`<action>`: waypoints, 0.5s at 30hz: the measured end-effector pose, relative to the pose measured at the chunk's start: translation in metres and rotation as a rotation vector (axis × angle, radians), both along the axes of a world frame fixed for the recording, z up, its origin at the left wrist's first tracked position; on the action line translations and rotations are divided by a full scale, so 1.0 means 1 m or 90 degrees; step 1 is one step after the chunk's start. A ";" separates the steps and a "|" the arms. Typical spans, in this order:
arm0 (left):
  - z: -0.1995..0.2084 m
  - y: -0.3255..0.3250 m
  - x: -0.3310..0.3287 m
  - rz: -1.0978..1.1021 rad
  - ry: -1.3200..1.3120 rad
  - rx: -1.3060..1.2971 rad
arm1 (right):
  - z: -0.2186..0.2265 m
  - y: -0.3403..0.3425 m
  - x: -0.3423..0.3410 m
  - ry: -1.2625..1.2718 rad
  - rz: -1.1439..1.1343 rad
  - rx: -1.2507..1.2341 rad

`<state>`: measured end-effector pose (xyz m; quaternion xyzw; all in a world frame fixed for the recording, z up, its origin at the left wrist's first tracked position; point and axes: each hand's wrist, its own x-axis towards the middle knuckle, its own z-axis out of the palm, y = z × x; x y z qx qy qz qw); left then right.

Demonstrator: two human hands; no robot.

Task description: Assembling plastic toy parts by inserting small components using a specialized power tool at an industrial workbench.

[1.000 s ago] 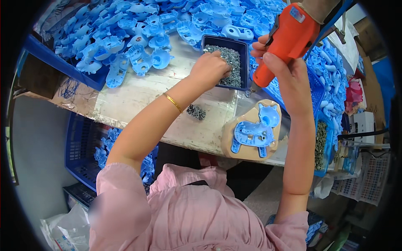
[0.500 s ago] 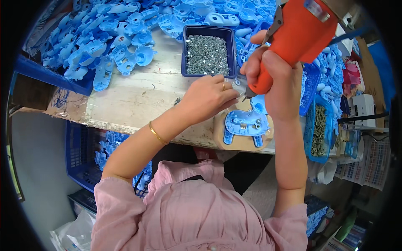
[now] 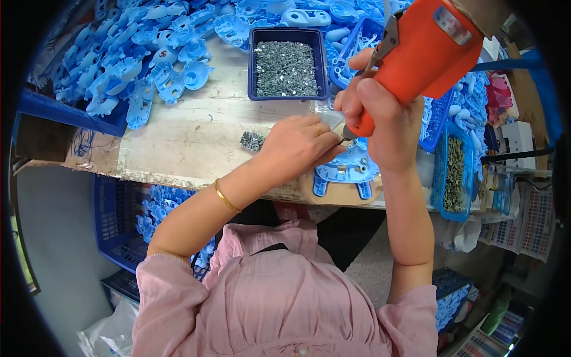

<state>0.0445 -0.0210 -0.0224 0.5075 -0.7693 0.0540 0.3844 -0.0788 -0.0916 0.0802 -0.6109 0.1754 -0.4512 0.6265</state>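
My right hand (image 3: 389, 119) is wrapped round an orange electric screwdriver (image 3: 428, 50), its bit angled down and left. Its tip meets the fingertips of my left hand (image 3: 297, 146), which are pinched together; whatever they hold is hidden. Just below lies a light-blue plastic shell (image 3: 351, 172) with two legs, partly covered by my hands, on a wooden block (image 3: 330, 197) at the table's near edge. A dark blue tray (image 3: 288, 97) holding many small metal screws (image 3: 284, 68) stands beyond my left hand. Beside my left wrist is a small heap of screws (image 3: 251, 141).
Blue plastic shells (image 3: 125, 65) are heaped at the back left. Right of my right arm stands a blue basket (image 3: 439, 202) of small metal pieces. A blue crate (image 3: 110, 232) with more parts is below the table's left edge. A cable (image 3: 517, 156) runs at the far right.
The screwdriver has moved slightly left and down, bringing its bit to my left fingertips. The view has shifted a little, uncovering more of the screw heap by my left wrist.
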 end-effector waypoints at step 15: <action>-0.006 0.035 -0.013 0.067 0.014 0.194 | -0.037 0.011 -0.012 0.123 -0.037 -0.005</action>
